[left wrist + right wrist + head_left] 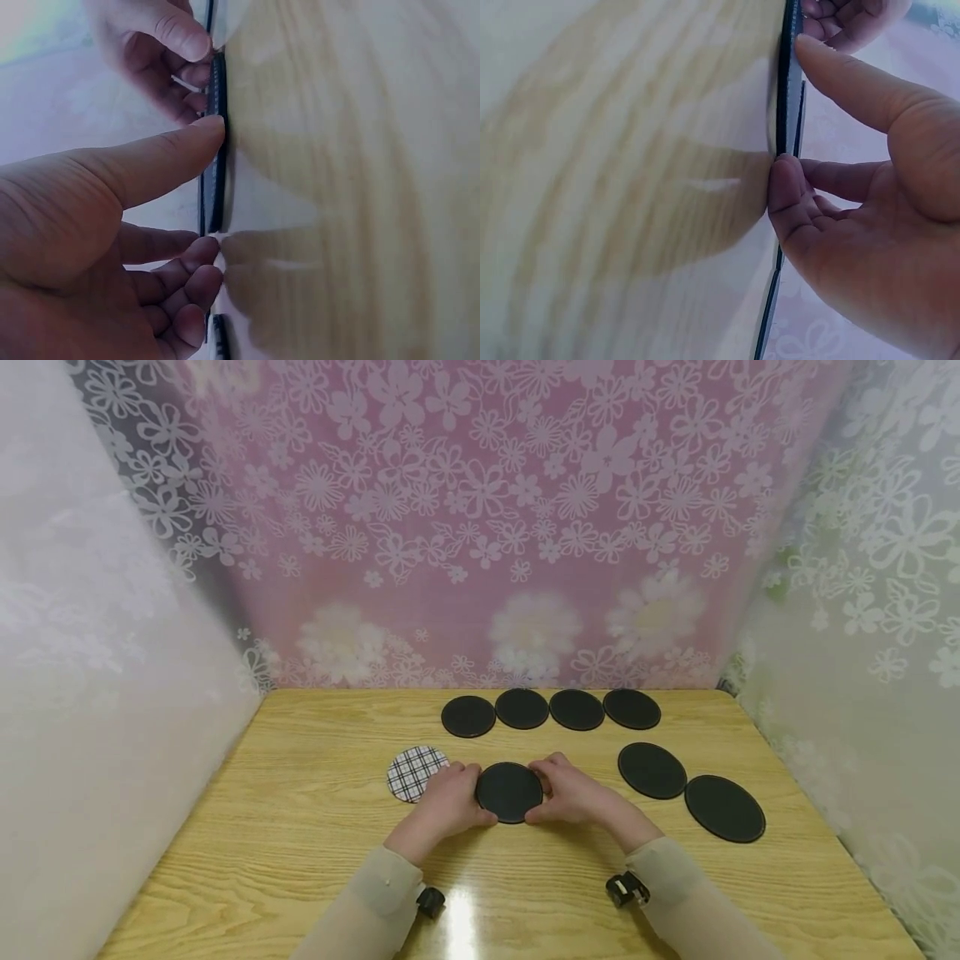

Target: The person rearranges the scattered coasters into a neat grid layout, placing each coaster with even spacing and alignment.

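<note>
Black coaster [509,792] sits mid-table [315,852], its rim gripped by my left hand [444,803] and right hand [576,792]. Six other black coasters [522,708] lie beyond and rightward; I judge those placed, leaving this one and the checked coaster [412,774], which my left hand partly covers. Whether the gripped one touches wood, I can't tell.

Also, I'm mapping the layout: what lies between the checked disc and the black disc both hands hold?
The left hand, between the checked disc and the held black disc, as the head view shows.
</note>
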A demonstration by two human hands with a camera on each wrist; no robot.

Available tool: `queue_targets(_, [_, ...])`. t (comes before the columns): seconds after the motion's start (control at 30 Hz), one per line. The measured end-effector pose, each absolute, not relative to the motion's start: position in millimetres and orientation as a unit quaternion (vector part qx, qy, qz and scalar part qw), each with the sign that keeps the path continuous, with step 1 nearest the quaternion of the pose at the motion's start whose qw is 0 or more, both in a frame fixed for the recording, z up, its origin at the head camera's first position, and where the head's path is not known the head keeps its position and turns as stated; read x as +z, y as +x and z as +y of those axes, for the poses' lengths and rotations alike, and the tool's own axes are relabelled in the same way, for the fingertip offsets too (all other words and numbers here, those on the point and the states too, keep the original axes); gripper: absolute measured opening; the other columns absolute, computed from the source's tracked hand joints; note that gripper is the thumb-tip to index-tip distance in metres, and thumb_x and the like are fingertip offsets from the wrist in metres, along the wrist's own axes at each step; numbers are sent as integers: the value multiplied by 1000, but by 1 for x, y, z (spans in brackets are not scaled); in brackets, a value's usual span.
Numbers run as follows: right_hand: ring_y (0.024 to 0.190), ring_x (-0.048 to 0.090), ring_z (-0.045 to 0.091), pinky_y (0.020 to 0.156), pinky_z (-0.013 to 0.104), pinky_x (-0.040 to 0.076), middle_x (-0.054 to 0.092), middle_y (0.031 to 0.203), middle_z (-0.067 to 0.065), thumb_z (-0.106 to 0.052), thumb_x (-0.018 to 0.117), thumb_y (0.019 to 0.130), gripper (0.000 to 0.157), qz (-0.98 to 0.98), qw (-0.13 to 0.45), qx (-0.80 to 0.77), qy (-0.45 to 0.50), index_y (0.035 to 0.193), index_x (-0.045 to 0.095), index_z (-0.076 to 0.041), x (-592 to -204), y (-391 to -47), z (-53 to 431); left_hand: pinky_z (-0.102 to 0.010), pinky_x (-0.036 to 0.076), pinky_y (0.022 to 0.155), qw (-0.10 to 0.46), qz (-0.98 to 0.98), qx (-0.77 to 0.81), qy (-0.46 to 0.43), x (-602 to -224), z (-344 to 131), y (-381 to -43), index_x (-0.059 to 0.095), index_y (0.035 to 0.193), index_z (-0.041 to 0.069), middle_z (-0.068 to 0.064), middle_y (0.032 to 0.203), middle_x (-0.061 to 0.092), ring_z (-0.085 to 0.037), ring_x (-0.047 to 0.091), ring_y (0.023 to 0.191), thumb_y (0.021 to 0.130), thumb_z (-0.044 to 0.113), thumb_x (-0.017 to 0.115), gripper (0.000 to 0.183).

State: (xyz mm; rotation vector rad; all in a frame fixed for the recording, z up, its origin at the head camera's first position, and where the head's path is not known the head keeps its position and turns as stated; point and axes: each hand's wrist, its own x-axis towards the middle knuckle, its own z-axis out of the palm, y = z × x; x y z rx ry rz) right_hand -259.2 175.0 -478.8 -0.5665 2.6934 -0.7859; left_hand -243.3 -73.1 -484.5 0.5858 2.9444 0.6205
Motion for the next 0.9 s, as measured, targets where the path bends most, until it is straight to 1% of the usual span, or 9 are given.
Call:
queue_targets(0.07, [97, 54, 23, 91, 45, 48, 51, 123, 12, -31, 98, 85, 93, 932, 137, -275, -193, 157, 52, 6, -478, -259, 177, -52, 53, 104, 36, 960, 207, 187, -483, -75, -244, 66, 144, -3, -18, 125, 69, -36, 65, 116, 83, 41, 99, 82])
queue_targets(0.13, [102, 57, 25, 94, 47, 50, 53, 127, 13, -34, 98, 85, 95, 935, 128, -271, -192, 158, 52, 6, -478, -259, 177, -52, 53, 105, 31, 960, 210, 181, -481, -78, -244, 65, 147, -2, -19, 129, 68, -37, 66, 119, 84, 42, 98, 85])
queue_targets(0.23, [119, 59, 34, 106, 54, 51, 55, 139, 19, -39, 98, 86, 96, 942, 103, -255, -194, 159, 52, 4, -478, -258, 176, -54, 51, 109, 25, 962, 214, 165, -476, -86, -245, 62, 153, 0, -19, 136, 66, -39, 63, 126, 87, 45, 97, 87])
queue_targets(0.33, [139, 52, 43, 115, 60, 47, 52, 152, 23, -42, 96, 88, 97, 947, 82, -240, -196, 161, 51, 2, -476, -257, 172, -58, 47, 113, 18, 964, 222, 146, -471, -95, -246, 58, 157, 2, -21, 145, 62, -43, 59, 133, 89, 46, 94, 89])
queue_targets(0.43, [148, 46, 47, 118, 63, 43, 48, 161, 25, -44, 95, 89, 98, 948, 74, -231, -204, 163, 49, 2, -474, -258, 165, -64, 42, 116, 8, 965, 229, 127, -468, -106, -248, 55, 160, 2, -23, 152, 58, -46, 54, 140, 89, 46, 94, 92])
queue_targets(0.57, [155, 40, 48, 122, 63, 38, 42, 168, 25, -46, 94, 90, 102, 946, 79, -228, -217, 166, 44, 1, -473, -261, 152, -71, 37, 117, 2, 965, 242, 101, -468, -124, -251, 51, 163, 2, -25, 160, 51, -50, 47, 147, 89, 42, 96, 95])
queue_targets(0.67, [157, 38, 46, 124, 61, 36, 39, 171, 24, -47, 92, 91, 104, 943, 85, -228, -225, 168, 41, 1, -472, -263, 141, -74, 35, 117, 1, 965, 247, 89, -470, -139, -254, 48, 165, 3, -27, 165, 44, -53, 43, 150, 89, 41, 96, 98])
queue_targets(0.9, [160, 36, 43, 126, 57, 35, 34, 175, 22, -50, 92, 91, 109, 941, 97, -214, -245, 170, 36, 0, -471, -269, 112, -75, 32, 119, 4, 967, 238, 87, -472, -171, -258, 43, 166, -3, -33, 167, 39, -58, 38, 152, 87, 39, 97, 105])
